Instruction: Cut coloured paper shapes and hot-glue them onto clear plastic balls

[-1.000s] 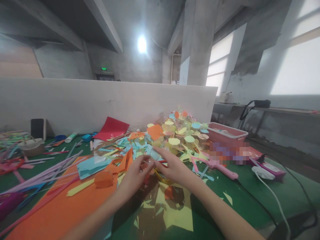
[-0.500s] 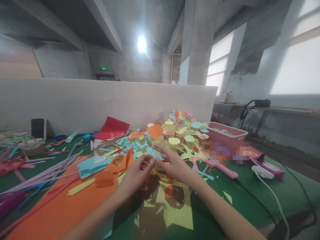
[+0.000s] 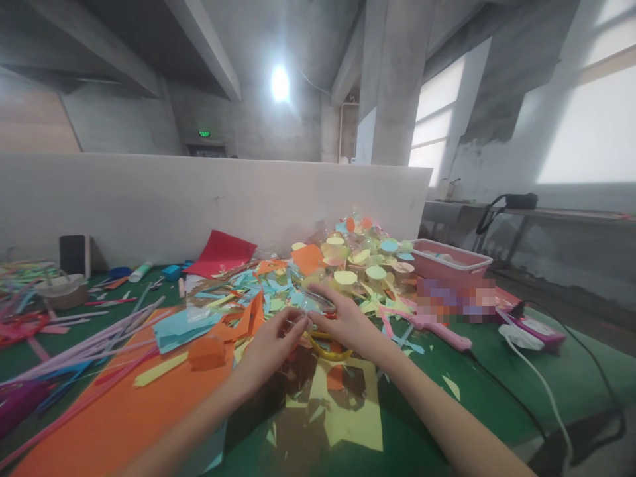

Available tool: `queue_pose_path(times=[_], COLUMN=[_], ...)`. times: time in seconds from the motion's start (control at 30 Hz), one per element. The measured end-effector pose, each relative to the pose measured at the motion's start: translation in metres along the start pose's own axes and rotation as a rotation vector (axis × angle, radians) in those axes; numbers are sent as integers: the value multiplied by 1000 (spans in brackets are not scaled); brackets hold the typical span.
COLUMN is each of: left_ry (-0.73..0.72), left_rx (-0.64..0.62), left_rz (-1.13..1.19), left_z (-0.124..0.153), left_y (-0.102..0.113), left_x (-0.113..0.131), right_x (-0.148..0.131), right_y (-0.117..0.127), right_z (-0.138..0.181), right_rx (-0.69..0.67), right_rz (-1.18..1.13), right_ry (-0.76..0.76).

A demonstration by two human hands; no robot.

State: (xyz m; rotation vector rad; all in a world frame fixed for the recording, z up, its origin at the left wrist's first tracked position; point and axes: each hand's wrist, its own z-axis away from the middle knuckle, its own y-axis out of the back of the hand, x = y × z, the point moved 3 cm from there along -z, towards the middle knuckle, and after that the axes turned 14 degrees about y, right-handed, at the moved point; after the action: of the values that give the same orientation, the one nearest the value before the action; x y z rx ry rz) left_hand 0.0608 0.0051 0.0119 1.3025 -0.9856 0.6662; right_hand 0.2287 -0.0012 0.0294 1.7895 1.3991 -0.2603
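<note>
Side by side over the paper scraps, both of my hands meet at a clear, see-through plastic piece (image 3: pixel 314 303); its exact kind is hard to make out. My left hand (image 3: pixel 271 341) pinches its near side with thumb and fingers together. From the right, my right hand (image 3: pixel 350 324) grips it between thumb and bent fingers. Just below the hands lies a yellow ring-shaped thing (image 3: pixel 334 353), partly hidden by my right hand. Under them is a yellow paper sheet (image 3: pixel 355 417) with cut-out openings. Beyond sits a pile of clear plastic pieces with paper discs (image 3: pixel 345 277).
Orange paper (image 3: pixel 124 404), blue paper (image 3: pixel 183 330) and thin sticks (image 3: pixel 112 344) lie left. At right are a pink corded tool (image 3: pixel 447 336), its black cord and a pink basket (image 3: pixel 450 264). A white partition (image 3: pixel 213 192) stands behind the green table.
Both hands stay nearly in place on the clear plastic piece. My right fingers have shifted slightly, and more of the clear piece shows beneath them.
</note>
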Motion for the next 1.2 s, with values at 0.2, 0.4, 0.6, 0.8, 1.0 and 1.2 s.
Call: queue_pose_path(times=[0.2, 0.4, 0.6, 0.8, 1.0, 1.2], left_ry=[-4, 23, 3, 9, 5, -1], left_rx=[-27, -47, -52, -62, -58, -49], left_rz=[9, -12, -10, -13, -9, -10], left_z=[2, 4, 3, 4, 3, 3], left_y=[-1, -1, -2, -3, -2, -2], left_x=[3, 3, 3, 2, 3, 4], right_x=[-1, -3, -2, -3, -8, -8], right_y=[0, -2, -5, -5, -2, -1], right_z=[0, 1, 0, 0, 1, 2], right_rx=[-6, -43, -62, -58, -60, -65], right_rz=[12, -14, -34, -10, -15, -27], right_ry=[-34, -47, -57, -50, -82, -94])
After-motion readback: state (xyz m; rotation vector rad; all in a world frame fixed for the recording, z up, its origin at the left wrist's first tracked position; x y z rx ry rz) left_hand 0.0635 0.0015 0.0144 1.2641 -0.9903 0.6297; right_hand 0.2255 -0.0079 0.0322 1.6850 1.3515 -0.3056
